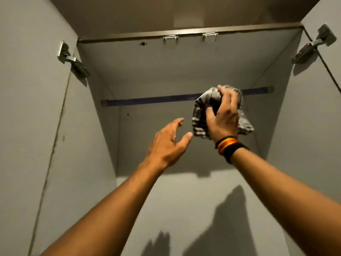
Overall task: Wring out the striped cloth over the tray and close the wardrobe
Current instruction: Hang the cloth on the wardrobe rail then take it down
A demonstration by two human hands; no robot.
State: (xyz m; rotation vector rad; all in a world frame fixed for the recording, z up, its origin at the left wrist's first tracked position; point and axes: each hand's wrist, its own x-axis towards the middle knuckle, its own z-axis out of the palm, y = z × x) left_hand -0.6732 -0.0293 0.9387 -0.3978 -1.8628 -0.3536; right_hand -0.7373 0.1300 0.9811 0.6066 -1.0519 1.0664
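I look up into an open grey wardrobe (pixel 166 67). My right hand (pixel 224 117) is raised inside it and is shut on the bunched grey-and-white striped cloth (pixel 198 115), held just in front of the blue hanging rail (pixel 151 99). A band of black, yellow and red sits on that wrist. My left hand (pixel 168 145) hovers open a little below and to the left of the cloth, fingers spread, not touching it. No tray is in view.
Both wardrobe doors stand open, the left door (pixel 27 126) and the right door (pixel 328 108), each on a metal hinge (pixel 70 60). Two small metal catches (pixel 170 37) sit on the top front edge. The wardrobe interior holds nothing else.
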